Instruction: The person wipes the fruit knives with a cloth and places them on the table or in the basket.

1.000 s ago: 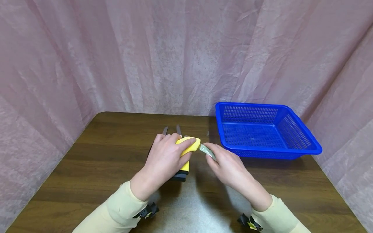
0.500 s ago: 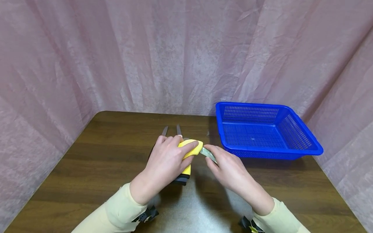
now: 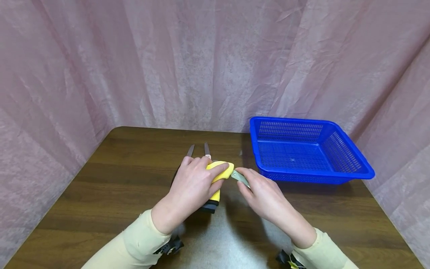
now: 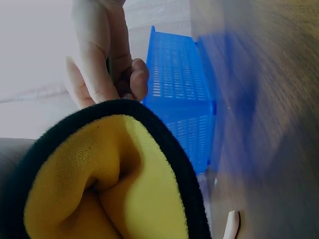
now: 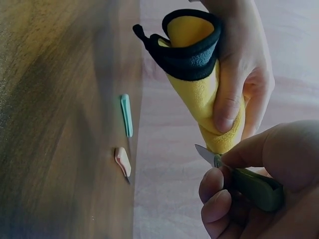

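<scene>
While the left hand (image 3: 193, 177) curls around a yellow, black-edged fleece cloth (image 5: 194, 94) | right hand (image 3: 260, 192) pinches a green, metal-bladed folding knife (image 5: 256, 190) between both | wiping apparently underway, unfinished | teal-handled metal knife (image 5: 126, 115), pink-handled metal knife (image 5: 122, 162) lie beyond left hand

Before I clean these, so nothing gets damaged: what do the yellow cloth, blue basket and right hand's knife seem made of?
Yellow cloth: soft, matte fabric, probably microfibre, judging by its fuzzy nap and folds.
Blue basket: likely moulded plastic, lightly glossy, with even colour and slotted walls.
Knife blade: probably metal, smooth and grey.
Green handle: smooth with faint highlights; perhaps plastic, or coated metal.
</scene>
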A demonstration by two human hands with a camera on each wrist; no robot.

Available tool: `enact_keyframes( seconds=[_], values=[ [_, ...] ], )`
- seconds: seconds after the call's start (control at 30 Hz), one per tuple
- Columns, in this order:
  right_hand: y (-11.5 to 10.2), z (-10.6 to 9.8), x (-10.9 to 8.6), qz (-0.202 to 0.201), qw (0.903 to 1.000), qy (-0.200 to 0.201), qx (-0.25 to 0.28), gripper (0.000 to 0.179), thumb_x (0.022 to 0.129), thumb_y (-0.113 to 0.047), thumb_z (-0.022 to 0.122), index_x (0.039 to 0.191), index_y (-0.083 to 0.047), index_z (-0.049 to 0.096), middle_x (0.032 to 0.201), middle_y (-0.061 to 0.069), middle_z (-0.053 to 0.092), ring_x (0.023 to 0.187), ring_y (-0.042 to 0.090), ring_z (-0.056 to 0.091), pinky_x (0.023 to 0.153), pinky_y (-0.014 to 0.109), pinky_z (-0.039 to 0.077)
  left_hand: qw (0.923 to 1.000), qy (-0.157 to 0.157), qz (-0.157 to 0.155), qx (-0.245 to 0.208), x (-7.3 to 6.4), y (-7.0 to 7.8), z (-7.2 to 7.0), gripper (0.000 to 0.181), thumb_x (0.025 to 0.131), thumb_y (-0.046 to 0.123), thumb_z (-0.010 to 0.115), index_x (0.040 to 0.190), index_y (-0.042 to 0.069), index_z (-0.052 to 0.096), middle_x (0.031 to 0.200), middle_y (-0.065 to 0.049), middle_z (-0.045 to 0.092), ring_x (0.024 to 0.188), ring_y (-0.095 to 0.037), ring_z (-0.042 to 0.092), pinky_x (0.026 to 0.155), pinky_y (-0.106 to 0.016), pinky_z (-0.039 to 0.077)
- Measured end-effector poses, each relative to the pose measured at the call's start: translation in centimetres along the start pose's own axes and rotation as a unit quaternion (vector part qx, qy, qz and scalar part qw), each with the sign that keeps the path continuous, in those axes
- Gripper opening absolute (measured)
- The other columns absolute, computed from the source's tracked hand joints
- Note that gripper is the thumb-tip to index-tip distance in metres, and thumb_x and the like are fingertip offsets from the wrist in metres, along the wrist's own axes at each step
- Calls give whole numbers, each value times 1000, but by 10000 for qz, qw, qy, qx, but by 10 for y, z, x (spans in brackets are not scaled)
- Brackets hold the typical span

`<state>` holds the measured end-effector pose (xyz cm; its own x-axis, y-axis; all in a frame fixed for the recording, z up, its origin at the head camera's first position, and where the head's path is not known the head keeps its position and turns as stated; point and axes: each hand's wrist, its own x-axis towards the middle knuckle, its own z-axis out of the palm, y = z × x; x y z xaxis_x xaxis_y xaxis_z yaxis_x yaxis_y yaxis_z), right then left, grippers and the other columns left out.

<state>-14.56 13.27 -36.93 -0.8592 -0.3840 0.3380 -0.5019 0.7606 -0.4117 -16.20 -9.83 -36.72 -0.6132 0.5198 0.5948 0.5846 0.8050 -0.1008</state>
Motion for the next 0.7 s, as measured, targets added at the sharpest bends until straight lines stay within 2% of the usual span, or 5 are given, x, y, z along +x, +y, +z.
enact_keyframes(
  seconds=[0.27,0.5,0.7],
  values=[
    [0,-1,1,-72,10000,36,-8,31,106,-10,70,137,-8,72,118,3,75,96,22,71,81,50,60,10000,74,-48,6,-1,-7,2,38,92,32,89,129,30,82,103,-11,76,82,-31,74,76,-47,50],
    [0,-2,1,-46,10000,48,-7,31,106,-10,70,137,-9,72,114,2,74,93,21,70,80,50,59,9999,60,-145,-38,-1,-13,4,35,92,28,87,127,29,82,90,-7,71,70,-28,66,71,-46,48],
    [-1,-3,1,11,10000,34,33,31,106,-10,70,137,-10,72,112,0,73,90,19,67,79,48,58,9996,47,-269,-17,-1,-19,5,37,91,29,89,127,29,82,86,-6,69,68,-28,65,70,-47,48]
  ],
)
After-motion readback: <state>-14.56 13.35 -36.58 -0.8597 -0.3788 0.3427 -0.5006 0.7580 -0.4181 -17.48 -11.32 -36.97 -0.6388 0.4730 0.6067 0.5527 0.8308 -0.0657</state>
